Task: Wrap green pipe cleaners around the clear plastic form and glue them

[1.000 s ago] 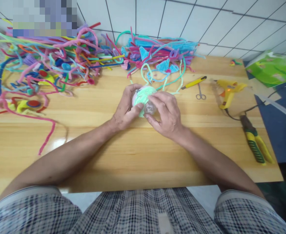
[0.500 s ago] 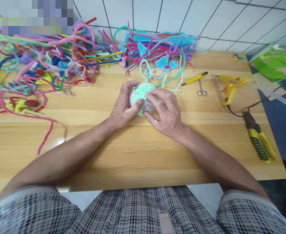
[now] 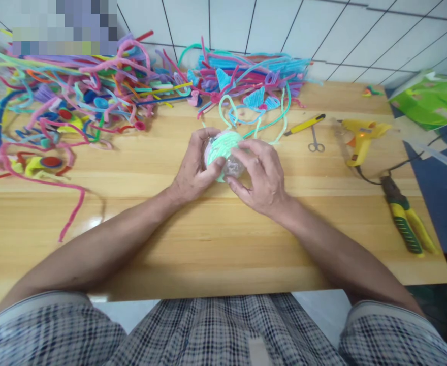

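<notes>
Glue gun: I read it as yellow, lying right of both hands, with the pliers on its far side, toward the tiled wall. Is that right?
Not quite: the head view shows the pliers on the near side of the glue gun, away from the tiled wall. The glue gun is yellow and lies right of both the left hand and right hand.
</notes>
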Tool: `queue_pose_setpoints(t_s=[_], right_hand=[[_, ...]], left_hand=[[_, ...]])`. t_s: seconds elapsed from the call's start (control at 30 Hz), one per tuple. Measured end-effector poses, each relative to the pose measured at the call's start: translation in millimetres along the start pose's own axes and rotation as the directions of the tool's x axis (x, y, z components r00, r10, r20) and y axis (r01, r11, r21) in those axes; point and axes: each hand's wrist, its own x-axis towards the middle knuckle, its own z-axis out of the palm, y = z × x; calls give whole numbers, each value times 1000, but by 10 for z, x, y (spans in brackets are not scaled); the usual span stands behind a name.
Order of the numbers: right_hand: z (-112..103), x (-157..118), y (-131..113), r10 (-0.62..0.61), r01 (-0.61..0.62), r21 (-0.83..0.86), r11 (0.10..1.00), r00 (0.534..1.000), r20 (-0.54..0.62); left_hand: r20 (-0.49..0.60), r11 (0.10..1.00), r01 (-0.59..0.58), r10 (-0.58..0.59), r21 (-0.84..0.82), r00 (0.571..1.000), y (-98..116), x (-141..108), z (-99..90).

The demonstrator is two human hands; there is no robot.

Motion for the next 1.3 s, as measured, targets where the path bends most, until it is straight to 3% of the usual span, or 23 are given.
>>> queue_pose_setpoints(t_s=[0.17, 0.37, 0.5, 0.67, 0.8, 0.97, 1.3], right_hand=[[-4, 24, -15, -47, 47, -23, 999, 999, -20], [-6, 79, -100, -106, 98, -97, 990, 991, -79], [-46, 95, -87, -63, 64, -136, 989, 998, 17], [-36, 83, 4, -99, 96, -72, 993, 994, -40], [-1, 59, 51, -75, 75, 16, 997, 997, -16], [3, 42, 36, -75, 75, 3, 997, 995, -65], [-5, 16, 44, -48, 48, 1, 999, 999, -13]], left_hand=[[26, 999, 10, -9, -32, 1000, 44, 22, -32], [-19, 999, 17, -18, -35, 1000, 54, 23, -57], [-22, 999, 24, -25, -45, 999, 35, 11, -62], [-33, 999, 19, -17, 45, 999, -6, -2, -77], [-48, 991, -5, 11, 135, 999, -24, -4, -58], [-81, 996, 2, 6, 90, 997, -35, -18, -11], [-71, 997, 82, -81, 5, 994, -40, -42, 9]])
